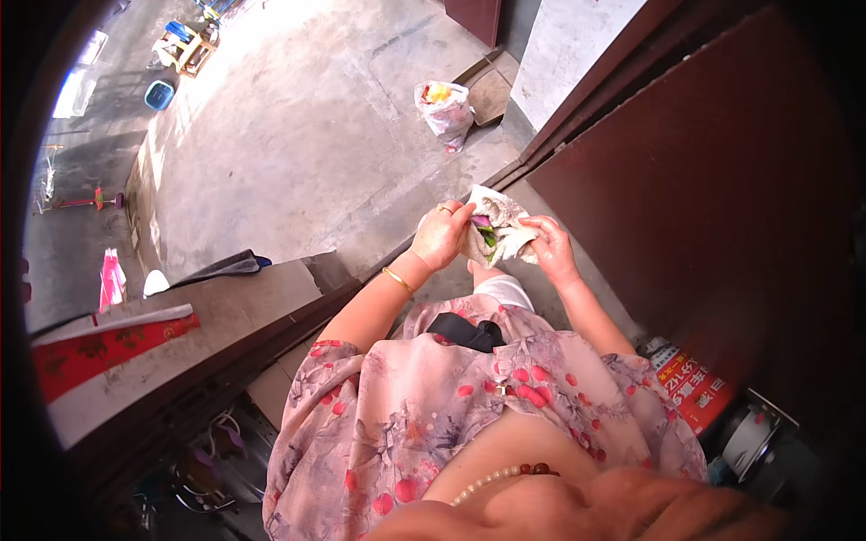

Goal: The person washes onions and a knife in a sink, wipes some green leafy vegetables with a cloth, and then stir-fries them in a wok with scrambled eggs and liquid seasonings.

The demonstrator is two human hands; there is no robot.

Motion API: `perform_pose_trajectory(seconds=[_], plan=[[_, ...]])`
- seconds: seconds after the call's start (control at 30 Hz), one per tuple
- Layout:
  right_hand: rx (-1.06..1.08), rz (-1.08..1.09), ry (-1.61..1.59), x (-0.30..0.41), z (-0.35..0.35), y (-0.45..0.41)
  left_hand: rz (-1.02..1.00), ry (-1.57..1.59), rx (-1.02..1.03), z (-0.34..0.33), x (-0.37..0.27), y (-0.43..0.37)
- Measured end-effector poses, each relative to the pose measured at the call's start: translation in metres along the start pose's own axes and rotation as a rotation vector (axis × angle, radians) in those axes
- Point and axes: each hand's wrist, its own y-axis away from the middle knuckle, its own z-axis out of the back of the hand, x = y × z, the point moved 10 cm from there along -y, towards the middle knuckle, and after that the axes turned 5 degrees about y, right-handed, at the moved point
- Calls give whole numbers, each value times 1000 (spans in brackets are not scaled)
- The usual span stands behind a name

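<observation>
A crumpled white cloth [504,209], with a patch of green and purple showing at its middle, is stretched between my two hands at a doorway. My left hand [443,233], with a ring and a gold bangle at the wrist, pinches its left side between thumb and fingers. On the cloth's right side, my right hand [551,247] grips the edge, its fingertips partly hidden in the folds. Both hands are held out in front of my flowered top.
A dark red door [710,182] stands close at the right. Ahead on the concrete floor [284,135] sits a filled white plastic bag [448,118]. A blue basin [160,95] and a wooden stool [195,54] are farther off at the upper left. Metal shoe racks or similar items lie low left.
</observation>
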Motion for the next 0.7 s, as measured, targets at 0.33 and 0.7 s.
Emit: perform_pose_trajectory(seconds=[0.33,0.7], plan=[[85,-65,14,-26,15,-128,74,-11,77,-4,66,-110],[-41,-132,58,-53,-13,-249,-70,49,201,9,169,-223]])
